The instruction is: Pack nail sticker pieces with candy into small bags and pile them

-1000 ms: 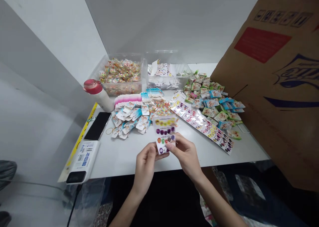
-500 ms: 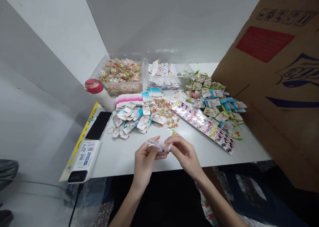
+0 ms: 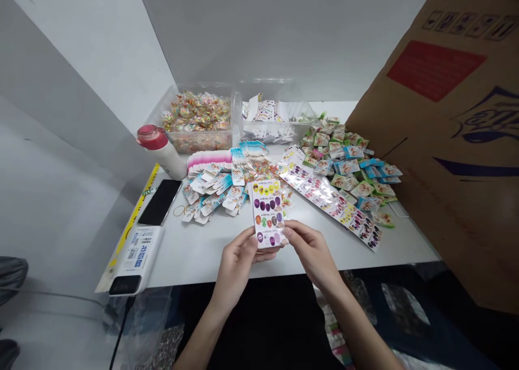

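Observation:
A nail sticker sheet (image 3: pixel 268 213) with rows of printed purple, yellow and patterned nails is held up over the front of the table. My left hand (image 3: pixel 239 256) grips its lower left edge, thumb on the front and fingers behind. At the lower right corner my right hand (image 3: pixel 308 245) pinches it between thumb and finger. Whether it is one sheet or a few stacked cannot be told. Behind it lies a heap of small candy-coloured packets (image 3: pixel 261 171), partly hidden. Longer sticker strips (image 3: pixel 328 199) lie slantwise to the right.
Blue and white folded cards (image 3: pixel 214 194) lie left of centre, small filled boxes (image 3: pixel 352 167) at right. Two clear bins (image 3: pixel 203 141) stand behind. A bottle (image 3: pixel 164 152), phone (image 3: pixel 160 202) and power bank (image 3: pixel 138 259) line the left side; a large carton (image 3: pixel 446 159) borders the right.
The sticker sheet, seen folded or nearly edge-on before, now stands flat and upright with its printed face toward me. Both hands stay at its lower end.

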A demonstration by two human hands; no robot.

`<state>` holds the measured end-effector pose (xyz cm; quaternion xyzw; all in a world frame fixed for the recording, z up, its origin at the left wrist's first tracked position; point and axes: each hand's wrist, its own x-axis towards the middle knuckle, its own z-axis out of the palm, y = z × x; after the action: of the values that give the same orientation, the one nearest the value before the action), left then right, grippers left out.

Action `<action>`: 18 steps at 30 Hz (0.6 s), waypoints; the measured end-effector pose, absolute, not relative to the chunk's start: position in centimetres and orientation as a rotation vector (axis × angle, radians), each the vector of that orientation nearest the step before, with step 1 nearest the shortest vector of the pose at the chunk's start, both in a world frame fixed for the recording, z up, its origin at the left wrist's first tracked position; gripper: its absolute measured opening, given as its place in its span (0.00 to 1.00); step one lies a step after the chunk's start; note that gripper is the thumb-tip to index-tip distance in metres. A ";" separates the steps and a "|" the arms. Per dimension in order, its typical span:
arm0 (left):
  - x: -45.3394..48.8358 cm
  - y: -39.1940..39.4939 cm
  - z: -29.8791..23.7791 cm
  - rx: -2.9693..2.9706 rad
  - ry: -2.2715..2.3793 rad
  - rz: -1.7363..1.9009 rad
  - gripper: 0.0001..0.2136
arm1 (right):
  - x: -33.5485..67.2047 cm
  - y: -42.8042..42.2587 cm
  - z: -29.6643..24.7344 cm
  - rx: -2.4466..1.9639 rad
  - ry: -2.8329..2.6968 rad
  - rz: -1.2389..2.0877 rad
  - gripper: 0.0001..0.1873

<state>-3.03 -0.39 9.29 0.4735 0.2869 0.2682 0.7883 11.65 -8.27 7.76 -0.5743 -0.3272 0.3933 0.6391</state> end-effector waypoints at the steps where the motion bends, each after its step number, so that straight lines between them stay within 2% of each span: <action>1: -3.1 -0.4 9.4 1.037 0.585 0.570 0.18 | 11.6 -8.2 7.6 -1.319 -0.733 0.901 0.09; 5: -3.2 -0.3 9.6 1.104 0.618 0.587 0.12 | 11.8 -8.3 8.0 -1.299 -0.831 0.880 0.08; 8: -3.6 -0.1 9.4 1.197 0.687 0.625 0.11 | 12.1 -8.9 8.7 -1.254 -1.049 0.848 0.08; 13: -4.3 0.0 9.0 1.195 0.611 0.595 0.25 | 12.7 -10.0 9.4 -1.332 -1.314 0.706 0.13; 14: -4.2 0.0 9.1 1.183 0.616 0.596 0.25 | 12.7 -10.1 9.4 -1.332 -1.333 0.703 0.14; 18: -3.2 -0.1 9.5 1.265 0.741 0.687 0.08 | 12.5 -9.9 9.3 -1.298 -1.231 0.769 0.15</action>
<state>-3.23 -0.11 9.53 0.5655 0.3313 0.3071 0.6900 12.52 -9.87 9.28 -0.5513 -0.5228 0.3265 0.5622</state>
